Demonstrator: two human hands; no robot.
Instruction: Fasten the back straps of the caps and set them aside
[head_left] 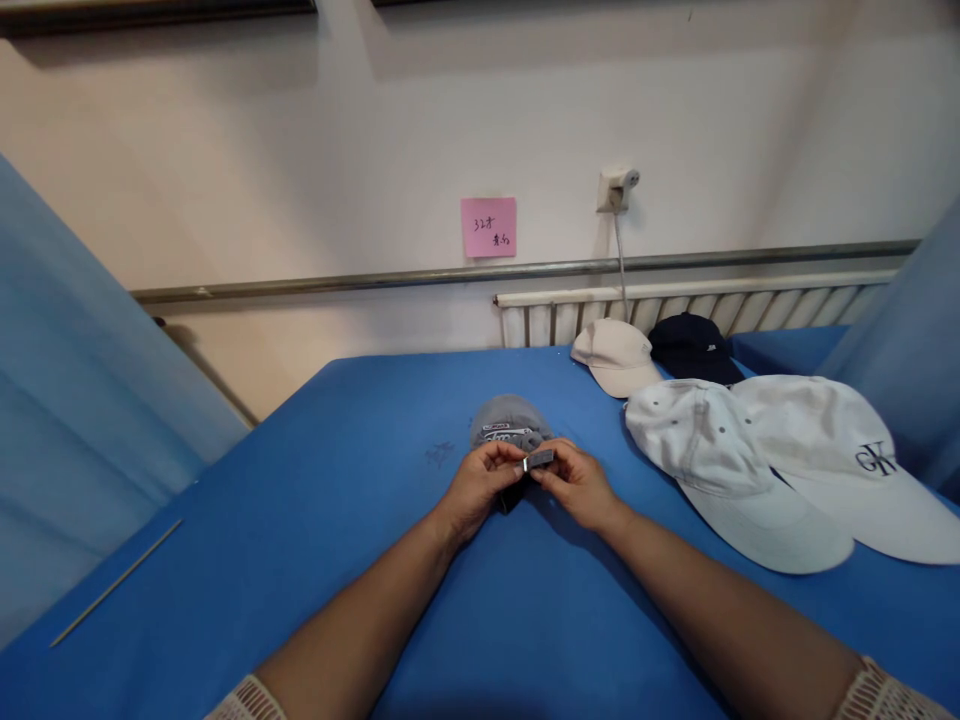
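Note:
A grey baseball cap [506,412] with lettering on its crown lies at the middle of the blue table, partly hidden behind my hands. Its grey adjusting strap [541,459] is raised toward me, with a small shiny metal buckle [526,464] on it. My left hand [484,480] pinches at the buckle end of the strap. On the other side, my right hand [577,482] grips the strap between thumb and fingers. A dark part of the cap shows below my fingertips.
At the right lie a pale cap [690,440], a white cap [814,425] with a dark logo, a beige cap [611,350] and a navy cap [690,345]. A thin stick [116,583] rests on the blue table [300,560] at left. Blue curtains [67,400] hang at both sides.

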